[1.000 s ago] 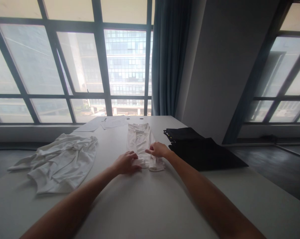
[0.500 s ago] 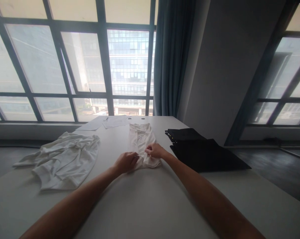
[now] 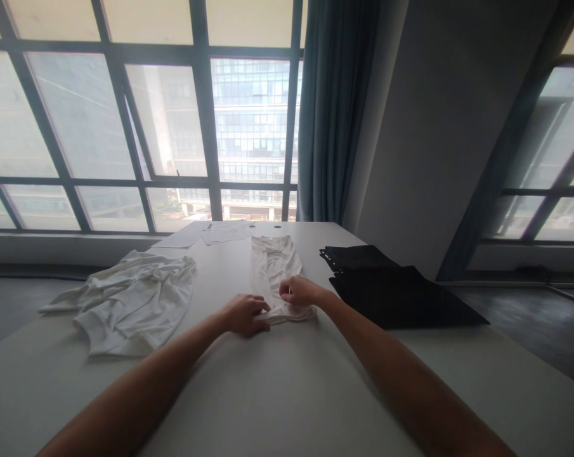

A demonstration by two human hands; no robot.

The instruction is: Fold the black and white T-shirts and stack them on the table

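While your two hands work close together at the centre of the frame, a thin white cloth garment (image 3: 273,270), laid out in a narrow, creased strip, lies beneath them on the smooth white table (image 3: 267,387). Your left hand (image 3: 245,314) is at the garment's near left corner, its fingers bent and touching the cloth, with the thumb lower down by the near edge; you cannot tell from this view whether a fold is pinched between them. Your right hand (image 3: 300,292) is over the near right part of the garment, its fingers curled in towards the thumb, and whether they grip any cloth cannot be told either.

To the left of your left hand, well apart from it, a loosely heaped white fabric garment (image 3: 137,301) spreads over the left side of the table. Right of your right hand, flat black fabric pieces (image 3: 405,295) lie overlapping, with small pale and yellow marks along the left edge of the farther one. Beyond the heaped garment, white paper sheets (image 3: 224,233) rest near the far edge of the table, just beside two small dark round spots (image 3: 277,226). Behind the table, a blue-grey curtain (image 3: 337,114) hangs beside large dark-framed windows (image 3: 253,120) at the upper left and centre of the frame.
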